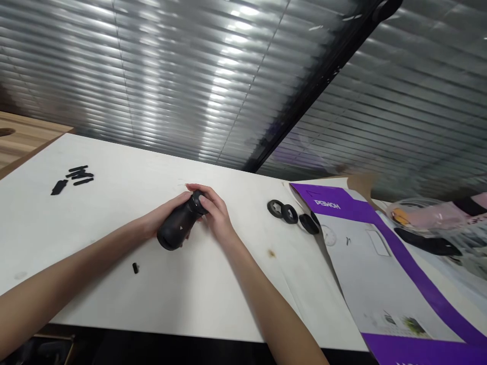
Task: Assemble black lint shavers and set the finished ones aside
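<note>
A matte black bottle-shaped object (pixel 173 229) with a narrower capped end (pixel 198 203) is held tilted just above the white table, its wide end toward me. My left hand (pixel 164 210) wraps round its body from the left, most of the fingers hidden behind it. Closed on the cap end from the right is my right hand (pixel 217 213), the thumb lying along its side. A small black piece (pixel 135 267) lies on the table below my left wrist.
Several flat black strips (pixel 80 175) lie at the table's far left. To the right are black rings (pixel 289 213) and a rounded black part (pixel 309 223). A purple-and-white cardboard sheet (pixel 353 274) covers the right side. Blinds (pixel 171 76) stand behind the table.
</note>
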Demonstrator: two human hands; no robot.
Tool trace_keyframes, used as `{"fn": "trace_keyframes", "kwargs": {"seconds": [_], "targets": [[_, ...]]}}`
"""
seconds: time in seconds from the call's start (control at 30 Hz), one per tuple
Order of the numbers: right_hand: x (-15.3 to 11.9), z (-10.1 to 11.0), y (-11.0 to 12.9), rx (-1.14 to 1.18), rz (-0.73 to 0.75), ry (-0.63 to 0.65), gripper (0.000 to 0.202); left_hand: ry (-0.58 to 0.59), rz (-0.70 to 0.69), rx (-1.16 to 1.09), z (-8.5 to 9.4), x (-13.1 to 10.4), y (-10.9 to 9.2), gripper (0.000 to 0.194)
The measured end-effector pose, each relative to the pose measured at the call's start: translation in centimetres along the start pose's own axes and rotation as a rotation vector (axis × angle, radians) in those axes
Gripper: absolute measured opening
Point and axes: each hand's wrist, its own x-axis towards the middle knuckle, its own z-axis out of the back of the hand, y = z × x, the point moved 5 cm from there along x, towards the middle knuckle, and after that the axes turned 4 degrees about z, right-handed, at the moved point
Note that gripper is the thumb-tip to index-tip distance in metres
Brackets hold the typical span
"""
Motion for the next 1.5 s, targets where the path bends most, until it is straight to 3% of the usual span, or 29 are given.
{"fn": "trace_keyframes", "kwargs": {"seconds": [0.17,0.37,0.53,0.7,0.97,1.33,1.5], "targets": [[0.1,0.4,0.0,-0.017,0.044,-0.018,0.032,-0.027,0.008,-0.024,0.4,0.1,0.1,0.053],[0.1,0.4,-0.2,-0.022,0.076,-0.016,0.028,-0.015,-0.003,-0.103,-0.4,0.2,0.1,0.049],[0.3,0.4,-0.3,-0.028,0.094,-0.073,0.024,-0.028,-0.151,-0.126,-0.2,0.6,-0.2,0.044],[0.3,0.7,-0.4,-0.050,0.107,-0.084,0.033,0.014,-0.188,-0.094,0.0,0.8,-0.2,0.044],[-0.3,-0.1,-0.4,-0.134,0.132,0.026,0.055,0.002,-0.161,-0.017,-0.8,-0.1,-0.5,0.053],[-0.7,0.0,-1.2,-0.116,0.182,0.145,0.062,0.026,-0.120,0.003,-0.2,0.2,0.0,0.056],[-0.9,-0.1,-1.3,-0.161,0.177,0.093,0.059,0.051,-0.115,0.010,-0.3,0.2,0.0,0.065]]}}
